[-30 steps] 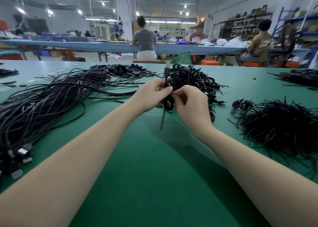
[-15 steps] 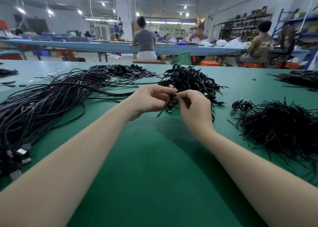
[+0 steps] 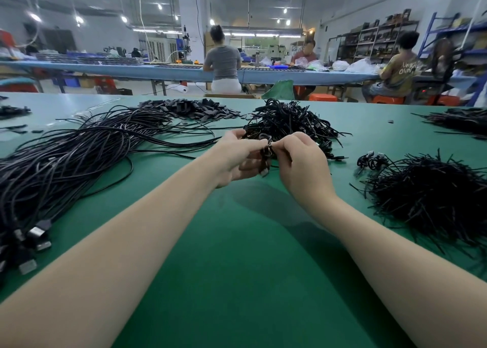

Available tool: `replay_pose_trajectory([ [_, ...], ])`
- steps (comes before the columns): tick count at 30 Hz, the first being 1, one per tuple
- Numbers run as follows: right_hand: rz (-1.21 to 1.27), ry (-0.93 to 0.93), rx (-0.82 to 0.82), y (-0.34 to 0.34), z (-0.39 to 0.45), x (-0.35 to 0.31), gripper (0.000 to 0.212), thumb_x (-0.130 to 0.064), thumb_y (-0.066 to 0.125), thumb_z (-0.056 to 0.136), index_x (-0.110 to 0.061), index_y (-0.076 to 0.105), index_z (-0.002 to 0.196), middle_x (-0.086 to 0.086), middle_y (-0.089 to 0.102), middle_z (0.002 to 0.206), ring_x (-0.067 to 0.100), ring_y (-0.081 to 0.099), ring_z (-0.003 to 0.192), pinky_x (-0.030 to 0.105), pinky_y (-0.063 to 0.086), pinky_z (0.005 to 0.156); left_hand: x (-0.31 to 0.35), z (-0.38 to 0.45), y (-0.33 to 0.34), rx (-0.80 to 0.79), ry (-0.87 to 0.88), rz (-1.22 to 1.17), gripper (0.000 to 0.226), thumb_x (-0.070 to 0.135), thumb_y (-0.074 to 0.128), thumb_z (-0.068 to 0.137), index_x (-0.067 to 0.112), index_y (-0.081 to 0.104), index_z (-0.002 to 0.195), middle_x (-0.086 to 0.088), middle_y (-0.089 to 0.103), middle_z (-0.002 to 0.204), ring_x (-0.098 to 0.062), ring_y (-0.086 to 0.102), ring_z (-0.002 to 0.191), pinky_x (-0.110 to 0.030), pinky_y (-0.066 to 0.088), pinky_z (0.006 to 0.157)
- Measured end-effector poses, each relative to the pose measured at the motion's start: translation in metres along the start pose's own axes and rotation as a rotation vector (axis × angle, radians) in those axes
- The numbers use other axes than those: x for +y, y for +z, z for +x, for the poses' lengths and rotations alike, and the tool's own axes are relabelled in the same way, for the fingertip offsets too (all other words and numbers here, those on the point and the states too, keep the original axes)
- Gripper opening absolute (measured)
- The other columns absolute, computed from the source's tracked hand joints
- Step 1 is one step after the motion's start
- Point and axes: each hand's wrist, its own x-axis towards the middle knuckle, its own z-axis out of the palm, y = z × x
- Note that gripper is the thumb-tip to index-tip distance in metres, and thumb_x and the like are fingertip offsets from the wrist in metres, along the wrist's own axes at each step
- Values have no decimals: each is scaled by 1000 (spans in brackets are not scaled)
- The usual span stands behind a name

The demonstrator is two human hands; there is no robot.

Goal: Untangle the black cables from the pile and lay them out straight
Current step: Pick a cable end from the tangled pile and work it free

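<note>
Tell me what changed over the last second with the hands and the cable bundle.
Both hands, left hand and right hand, lowered the small cable bundle from upright toward the table, and its long stiff end no longer sticks up or hangs down. Both kept pinching it. The tangled pile behind and the long cables stayed put.

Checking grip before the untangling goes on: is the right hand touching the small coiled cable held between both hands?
Touching. The head view shows the right hand pinching the coiled cable at its fingertips.

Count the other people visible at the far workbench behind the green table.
3. One in a grey top sits centre with their back turned; one in red sits beyond the bench; one in an olive printed shirt sits right. Shelving may hide others.
</note>
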Motion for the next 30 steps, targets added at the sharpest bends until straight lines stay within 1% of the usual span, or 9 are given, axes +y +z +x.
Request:
replay_pose_trajectory([
  [4,-49,-72,27,4,-1,-4,11,1,58,88,4,69,87,17,62,78,37,57,66,46,48,60,2,-1,-8,-116,-155,-132,11,23,57,94,27,63,102,5,66,64,-1,55,49,-14,45,44],
  [7,28,44,29,7,-7,-2,11,-3,60,89,0,70,92,13,64,83,34,58,72,46,48,64,-4,2,-10,-151,-67,-90,27,15,48,95,30,65,110,4,69,74,-7,65,61,-18,51,57],
  [11,54,172,27,8,-9,6,11,-11,60,92,-7,70,93,6,66,87,24,59,78,38,46,69,-15,5,-13,-223,35,-67,41,-1,50,91,32,70,104,2,70,70,-8,65,58,-22,55,63],
  [15,37,223,13,10,-10,5,13,-16,60,93,-11,71,97,2,67,91,19,59,78,31,45,68,-26,5,-12,-244,125,19,49,-16,53,84,25,72,102,-10,62,95,-18,59,84,-24,54,77],
  [17,42,231,-4,11,-10,4,14,-16,60,93,-11,72,98,3,68,93,22,61,79,34,47,71,-30,6,-9,-179,190,49,52,-21,48,81,16,70,110,-12,62,93,-21,58,85,-24,51,80],
  [21,59,257,-16,12,-8,2,13,-16,60,92,-12,72,98,3,68,96,24,62,81,40,50,75,-33,3,-4,-90,340,132,31,-5,61,88,8,67,115,4,69,80,-2,63,70,-8,47,62],
  [25,68,238,0,11,-8,2,12,-13,60,92,-12,71,97,2,66,92,24,61,77,40,50,70,-34,3,-4,32,510,344,23,12,68,87,13,71,110,-6,65,111,-10,60,103,-14,45,87],
  [26,78,221,8,10,-7,1,12,-12,60,92,-11,71,96,2,66,90,25,61,76,41,50,69,-33,4,-4,47,526,325,21,12,67,88,12,71,108,-6,66,111,-8,60,103,-13,44,86],
  [30,120,137,39,8,-4,-3,9,-7,62,90,-6,70,90,3,65,85,22,60,75,35,48,65,-30,3,-5,40,496,242,17,19,64,91,16,70,107,3,71,86,-1,62,75,-14,47,72],
])
